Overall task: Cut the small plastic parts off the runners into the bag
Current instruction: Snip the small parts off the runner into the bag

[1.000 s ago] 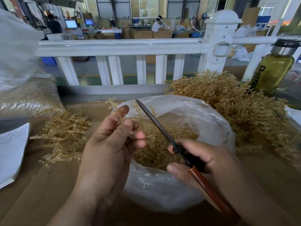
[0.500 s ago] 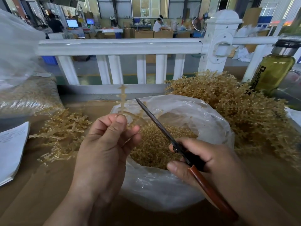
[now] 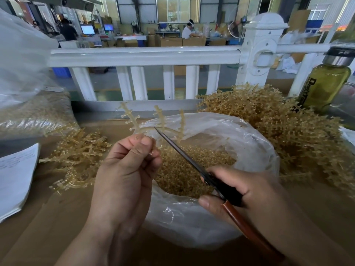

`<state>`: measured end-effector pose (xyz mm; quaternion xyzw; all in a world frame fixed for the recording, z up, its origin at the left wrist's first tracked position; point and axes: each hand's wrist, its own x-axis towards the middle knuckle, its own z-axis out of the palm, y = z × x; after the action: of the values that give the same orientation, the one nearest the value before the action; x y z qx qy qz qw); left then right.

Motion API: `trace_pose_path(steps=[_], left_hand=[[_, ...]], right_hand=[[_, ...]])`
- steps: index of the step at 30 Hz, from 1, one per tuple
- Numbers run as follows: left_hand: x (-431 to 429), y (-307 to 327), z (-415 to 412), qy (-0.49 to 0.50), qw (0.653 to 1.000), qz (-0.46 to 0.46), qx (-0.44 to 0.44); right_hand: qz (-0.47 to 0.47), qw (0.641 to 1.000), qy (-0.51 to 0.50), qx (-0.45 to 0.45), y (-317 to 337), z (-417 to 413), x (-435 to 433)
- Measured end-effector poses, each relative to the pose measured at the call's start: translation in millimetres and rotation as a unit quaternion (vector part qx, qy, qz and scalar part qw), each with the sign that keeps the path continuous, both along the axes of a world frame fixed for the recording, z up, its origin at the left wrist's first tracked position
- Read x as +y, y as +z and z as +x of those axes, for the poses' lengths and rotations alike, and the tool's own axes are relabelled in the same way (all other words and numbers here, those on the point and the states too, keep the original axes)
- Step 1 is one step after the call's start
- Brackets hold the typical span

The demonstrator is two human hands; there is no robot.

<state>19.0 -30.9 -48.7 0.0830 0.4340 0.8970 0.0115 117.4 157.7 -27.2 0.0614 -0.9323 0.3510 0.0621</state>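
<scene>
My left hand point(image 3: 124, 169) pinches a pale amber plastic runner point(image 3: 132, 120) whose three branched arms stand upright above the bag's far rim. My right hand point(image 3: 247, 191) grips scissors point(image 3: 184, 154) with brown handles; the dark blades are together and point up-left, the tip touching the runner's curved stem. Below them a clear plastic bag point(image 3: 249, 148) lies open, and a heap of small cut parts point(image 3: 184, 169) fills its inside.
A pile of runners point(image 3: 284, 127) lies at the right, a smaller pile point(image 3: 76, 156) at the left. White papers point(image 3: 15, 175) lie at the left edge, a sack of parts point(image 3: 32, 112) behind them. A green bottle point(image 3: 324, 83) stands far right. A white railing point(image 3: 146, 56) runs behind.
My left hand has turned and lifted the runner, so its arms now stand spread above the bag. The scissors and right hand have hardly moved.
</scene>
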Motion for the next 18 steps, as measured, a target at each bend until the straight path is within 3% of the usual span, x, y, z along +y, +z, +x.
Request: trace_pose_path(steps=[18], left_hand=[[-0.3,-0.5,-2.3,0.066,0.998,0.013,0.014]], right_hand=[[0.048,0.997,-0.012,-0.06,8.7,-3.2,1.3]])
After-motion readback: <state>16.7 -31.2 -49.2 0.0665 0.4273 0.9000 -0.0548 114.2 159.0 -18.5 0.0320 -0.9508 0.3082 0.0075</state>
